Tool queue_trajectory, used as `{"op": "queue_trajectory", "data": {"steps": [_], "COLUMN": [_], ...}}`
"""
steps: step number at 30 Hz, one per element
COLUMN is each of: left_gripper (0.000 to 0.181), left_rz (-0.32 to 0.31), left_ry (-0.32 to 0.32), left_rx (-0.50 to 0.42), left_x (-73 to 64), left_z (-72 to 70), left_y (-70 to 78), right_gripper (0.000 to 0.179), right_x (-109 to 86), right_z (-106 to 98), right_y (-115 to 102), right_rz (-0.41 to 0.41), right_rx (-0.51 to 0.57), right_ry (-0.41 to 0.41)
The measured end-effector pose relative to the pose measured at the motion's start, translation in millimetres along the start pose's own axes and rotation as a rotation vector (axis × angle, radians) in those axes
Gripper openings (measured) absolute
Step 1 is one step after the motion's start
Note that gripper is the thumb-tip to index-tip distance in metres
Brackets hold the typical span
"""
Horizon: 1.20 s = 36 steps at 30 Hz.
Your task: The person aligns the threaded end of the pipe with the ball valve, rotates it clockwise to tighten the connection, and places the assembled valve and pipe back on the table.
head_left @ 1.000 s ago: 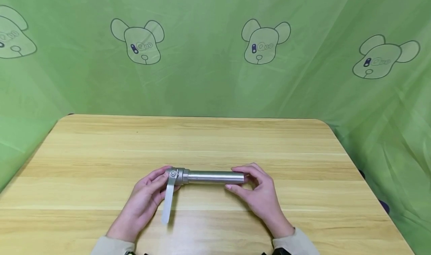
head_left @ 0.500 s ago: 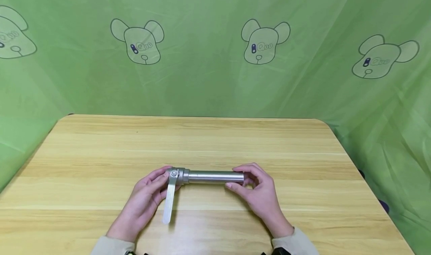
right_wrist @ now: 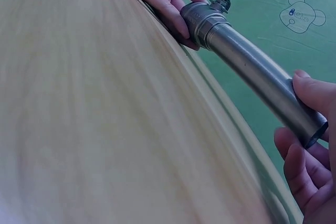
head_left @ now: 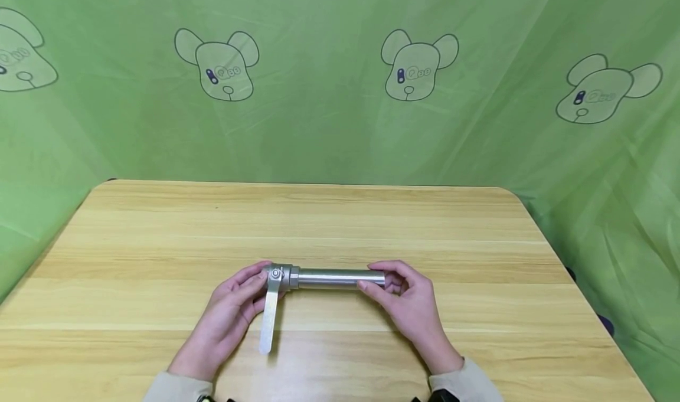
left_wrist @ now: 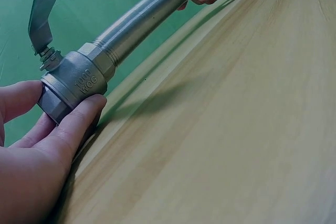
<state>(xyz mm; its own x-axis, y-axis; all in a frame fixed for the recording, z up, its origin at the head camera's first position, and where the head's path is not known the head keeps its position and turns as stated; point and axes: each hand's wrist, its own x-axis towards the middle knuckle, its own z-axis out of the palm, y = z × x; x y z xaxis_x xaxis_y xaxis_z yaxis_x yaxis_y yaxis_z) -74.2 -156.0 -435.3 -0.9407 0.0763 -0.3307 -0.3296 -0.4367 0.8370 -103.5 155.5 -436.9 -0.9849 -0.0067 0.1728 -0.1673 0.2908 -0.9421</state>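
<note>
A steel ball valve (left_wrist: 79, 81) with a long flat lever handle (head_left: 268, 325) is joined to a straight metal pipe (head_left: 334, 278), its threads showing at the joint in the left wrist view. My left hand (head_left: 229, 313) grips the valve body at its hexagonal end, thumb on one side and fingers on the other. Around the pipe's free right end, my right hand (head_left: 411, 301) pinches with thumb and fingers. The pipe's open end shows in the right wrist view. Valve and pipe lie level across the front of the table, the lever pointing toward me.
The wood-grain table (head_left: 319, 225) spreads out beyond and on both sides of the hands. Green cloth (head_left: 319, 142) printed with cartoon heads hangs behind it and along its sides.
The valve's lever has swung slightly to the right as the valve turns a little. My right thumb has rolled upward on the pipe. The left hand stays in place.
</note>
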Motion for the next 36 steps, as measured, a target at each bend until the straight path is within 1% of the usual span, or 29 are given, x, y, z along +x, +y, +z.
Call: {"op": "queue_trajectory", "data": {"steps": [5, 10, 14, 16, 18, 21, 23, 26, 30, 33, 36], "left_gripper": [0.053, 0.053, 0.053, 0.053, 0.053, 0.052, 0.052, 0.053, 0.053, 0.053, 0.052], "left_rz": [0.0, 0.0, -0.001, -0.003, -0.004, -0.003, -0.003, -0.003, -0.003, -0.001, 0.002], "left_ry": [-0.003, 0.002, 0.004, 0.006, 0.011, 0.017, 0.021, 0.023, 0.017, 0.01, 0.004], "left_rx": [0.001, 0.003, 0.0, 0.0, -0.003, -0.013, -0.021, -0.023, -0.019, -0.012, -0.012], "left_x": [-0.3, -0.3, -0.2, 0.0, 0.3, 1.1, 1.7, 2.0, 1.4, 1.0, 0.9], "left_z": [0.1, 0.2, 0.2, 0.1, 0.1, 0.1, -0.2, -0.5, -0.7, -0.9, -1.0], "left_y": [0.0, 0.2, 0.1, -0.1, -0.3, -0.9, -1.1, -1.4, -0.6, 0.1, 0.3], "right_gripper": [0.031, 0.03, 0.031, 0.037, 0.047, 0.065, 0.07, 0.064, 0.051, 0.048, 0.048], "right_x": [0.3, 0.5, 0.7, 0.5, 0.1, -0.7, -1.1, -1.6, -1.9, -1.5, -0.8], "right_z": [-0.4, -0.5, -0.8, -1.5, -2.2, -3.4, -3.4, -2.4, -2.2, -3.2, -3.3], "right_y": [-0.7, -1.0, 0.2, 1.2, 1.8, 2.1, 0.9, -1.9, -3.3, -2.3, -1.8], "right_rz": [0.047, 0.072, 0.077, 0.071, 0.052, 0.007, -0.021, -0.046, -0.05, -0.059, -0.069], "right_rx": [0.0, 0.046, 0.095, 0.12, 0.149, 0.18, 0.194, 0.178, 0.115, 0.088, 0.09], "right_ry": [-0.012, -0.027, -0.037, -0.045, -0.064, -0.088, -0.091, -0.058, -0.013, -0.008, -0.014]}}
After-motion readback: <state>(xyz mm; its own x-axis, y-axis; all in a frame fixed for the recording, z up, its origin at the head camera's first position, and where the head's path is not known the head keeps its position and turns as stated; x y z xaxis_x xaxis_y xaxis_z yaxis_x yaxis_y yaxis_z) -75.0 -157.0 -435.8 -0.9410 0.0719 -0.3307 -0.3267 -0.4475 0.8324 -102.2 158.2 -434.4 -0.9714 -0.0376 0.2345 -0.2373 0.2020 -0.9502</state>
